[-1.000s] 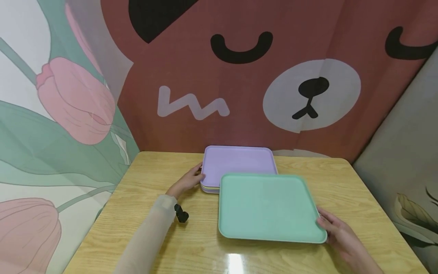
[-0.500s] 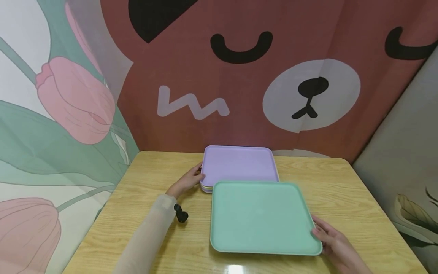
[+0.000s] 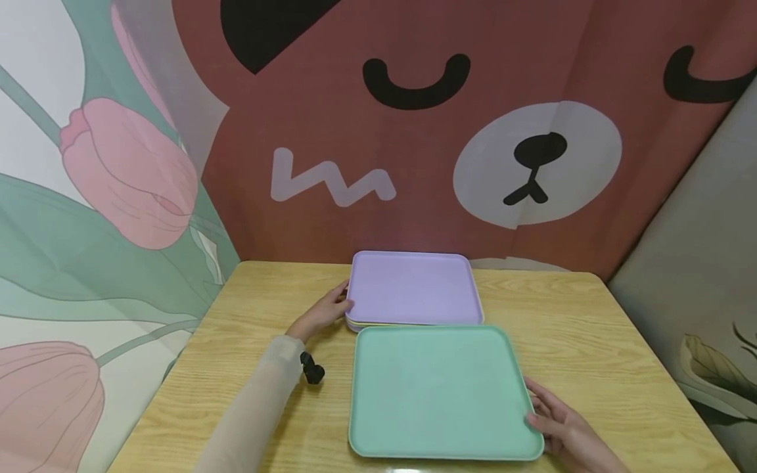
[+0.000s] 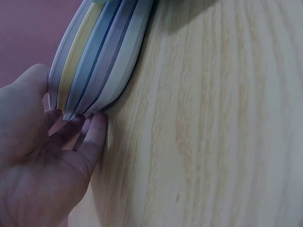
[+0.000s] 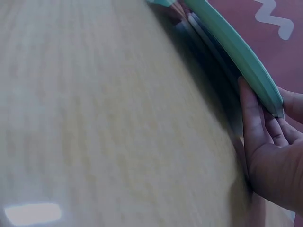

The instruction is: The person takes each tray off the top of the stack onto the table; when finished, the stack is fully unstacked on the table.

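In the head view a mint-green rectangular tray [image 3: 440, 391] is held by its right edge in my right hand [image 3: 562, 424], thumb over the rim. From the right wrist view, the fingers [image 5: 253, 111] of that hand lie under the tray, which is tilted and off the tabletop on this side. Behind it stands a stack of trays with a purple tray [image 3: 414, 286] on top. My left hand [image 3: 322, 314] grips the left edge of this stack. In the left wrist view the stacked rims [image 4: 102, 56] show purple, yellow, blue and pale colours, with thumb and fingers at their corner.
Everything is on a light wood-grain table [image 3: 591, 335]. A printed bear curtain [image 3: 331, 230] hangs directly behind the table's far edge, with a tulip-patterned curtain [image 3: 130, 177] on the left. A black wrist device [image 3: 311, 369] sits by the left sleeve.
The green tray and my right hand have moved toward me and a little left, uncovering more of the purple tray. My left hand has stayed at the stack.
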Action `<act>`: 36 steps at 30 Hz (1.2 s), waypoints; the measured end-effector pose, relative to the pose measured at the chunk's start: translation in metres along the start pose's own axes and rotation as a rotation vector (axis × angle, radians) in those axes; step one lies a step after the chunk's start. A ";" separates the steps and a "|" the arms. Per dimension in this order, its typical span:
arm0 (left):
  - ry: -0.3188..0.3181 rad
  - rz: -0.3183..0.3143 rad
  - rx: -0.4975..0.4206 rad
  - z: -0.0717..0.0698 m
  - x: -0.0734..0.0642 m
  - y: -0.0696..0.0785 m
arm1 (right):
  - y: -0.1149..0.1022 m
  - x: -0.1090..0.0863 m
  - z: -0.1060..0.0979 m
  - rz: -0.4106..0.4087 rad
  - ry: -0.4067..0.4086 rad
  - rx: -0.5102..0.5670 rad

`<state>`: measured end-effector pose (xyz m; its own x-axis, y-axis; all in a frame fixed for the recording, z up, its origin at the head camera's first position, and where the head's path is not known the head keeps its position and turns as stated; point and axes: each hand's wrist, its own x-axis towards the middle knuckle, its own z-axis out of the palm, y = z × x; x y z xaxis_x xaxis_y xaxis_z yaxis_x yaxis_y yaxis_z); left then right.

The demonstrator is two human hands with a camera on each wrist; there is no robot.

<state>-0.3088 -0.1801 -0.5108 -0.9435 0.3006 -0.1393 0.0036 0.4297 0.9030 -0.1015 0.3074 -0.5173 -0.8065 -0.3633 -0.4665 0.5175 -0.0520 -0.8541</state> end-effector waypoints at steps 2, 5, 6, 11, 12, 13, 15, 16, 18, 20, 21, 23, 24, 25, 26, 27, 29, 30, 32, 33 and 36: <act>0.004 -0.019 0.000 0.000 0.000 0.001 | 0.002 0.000 0.001 -0.009 -0.032 0.000; 0.003 -0.026 0.004 0.000 0.000 0.000 | 0.004 0.000 0.002 -0.020 -0.055 0.002; -0.001 -0.025 0.003 0.000 0.001 0.000 | 0.005 0.000 0.003 -0.021 -0.061 0.003; -0.005 -0.021 0.011 0.000 0.002 -0.002 | 0.006 0.001 0.009 -0.025 -0.111 -0.004; -0.006 -0.023 0.010 0.000 0.002 -0.002 | 0.006 0.001 0.011 -0.026 -0.117 -0.010; -0.005 -0.024 0.012 -0.001 0.003 -0.003 | 0.007 0.002 0.013 -0.029 -0.115 -0.020; -0.003 -0.023 0.016 -0.001 0.003 -0.003 | 0.007 0.003 0.018 -0.032 -0.093 -0.045; -0.005 -0.023 0.016 -0.001 0.003 -0.003 | 0.008 0.004 0.020 -0.033 -0.075 -0.064; -0.009 -0.018 0.015 -0.001 0.004 -0.002 | 0.007 0.006 0.024 -0.030 -0.029 -0.109; -0.014 -0.017 0.017 -0.001 0.003 -0.002 | 0.007 0.008 0.029 -0.019 0.013 -0.154; -0.018 -0.018 0.016 -0.001 0.003 -0.002 | 0.006 0.009 0.031 -0.010 0.030 -0.177; -0.024 -0.020 0.013 -0.001 0.002 -0.001 | 0.005 0.011 0.035 0.000 0.060 -0.225; -0.024 -0.022 0.013 -0.001 0.002 -0.001 | 0.004 0.011 0.036 0.005 0.074 -0.254; -0.023 -0.024 0.011 -0.001 0.002 -0.001 | 0.003 0.012 0.038 0.005 0.085 -0.282; -0.026 -0.025 0.009 -0.001 0.002 -0.001 | 0.002 0.012 0.039 0.005 0.097 -0.312; -0.025 -0.025 0.005 -0.001 0.001 -0.001 | 0.001 0.012 0.040 0.002 0.113 -0.343; -0.024 -0.022 0.002 -0.001 0.001 -0.001 | -0.001 0.012 0.041 -0.007 0.150 -0.393; -0.023 -0.021 -0.001 -0.001 0.001 -0.001 | -0.002 0.012 0.042 -0.011 0.170 -0.415; -0.023 -0.021 -0.002 -0.001 0.001 0.000 | -0.004 0.011 0.043 -0.017 0.214 -0.448; -0.021 -0.021 -0.003 -0.002 0.001 0.000 | -0.006 0.011 0.043 -0.020 0.241 -0.463; -0.020 -0.023 -0.004 -0.002 0.001 0.000 | -0.013 0.010 0.041 -0.029 0.290 -0.482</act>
<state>-0.3102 -0.1816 -0.5105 -0.9366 0.3074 -0.1683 -0.0196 0.4333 0.9010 -0.1041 0.2664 -0.5016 -0.8994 -0.0942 -0.4269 0.3591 0.3974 -0.8444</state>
